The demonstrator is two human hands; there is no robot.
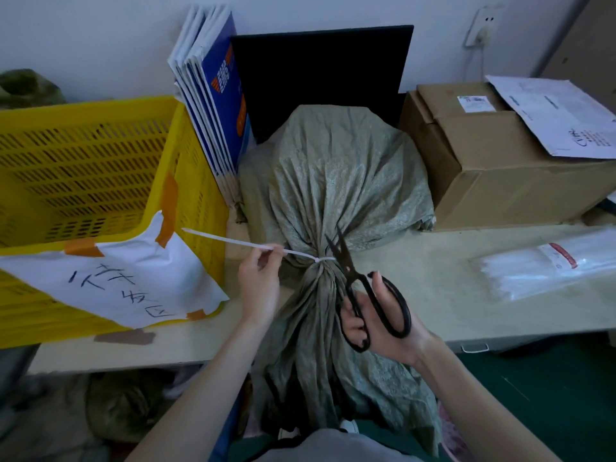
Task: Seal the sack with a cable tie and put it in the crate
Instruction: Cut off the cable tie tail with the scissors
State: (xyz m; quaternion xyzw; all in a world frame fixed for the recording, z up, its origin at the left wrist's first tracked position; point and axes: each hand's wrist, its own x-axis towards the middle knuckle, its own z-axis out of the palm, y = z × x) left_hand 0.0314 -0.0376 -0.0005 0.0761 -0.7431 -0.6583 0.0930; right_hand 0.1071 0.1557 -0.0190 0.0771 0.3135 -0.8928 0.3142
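A yellow perforated plastic crate [100, 168] is seen at nine o'clock on the pale tabletop [450, 288], and nothing can be made out inside it; a white paper sheet with handwritten black characters [123, 288] is fixed over its near rim with strips of orange tape. At two o'clock a brown cardboard box [506, 168] is stacked shut, with white printed papers [553, 115] laid on its top. At three o'clock a clear plastic packet of white cable ties [546, 271] is laid flat on the table.

The grey-green woven fabric sack [336, 181] is set at the centre of the table, between the crate and the box, its bulging body at twelve o'clock from both hands. Its neck is gathered tightly and cinched by a white plastic cable tie [320, 260], with the loose mouth of the fabric spilling over the table edge at six o'clock.

The tie's long free tail is pinched between the fingertips of the left hand [258, 285] and drawn taut toward ten o'clock. Black metal scissors [363, 295] are gripped by the right hand [383, 323], fingers through the loops, with the blades slightly parted just beside the cinched neck.
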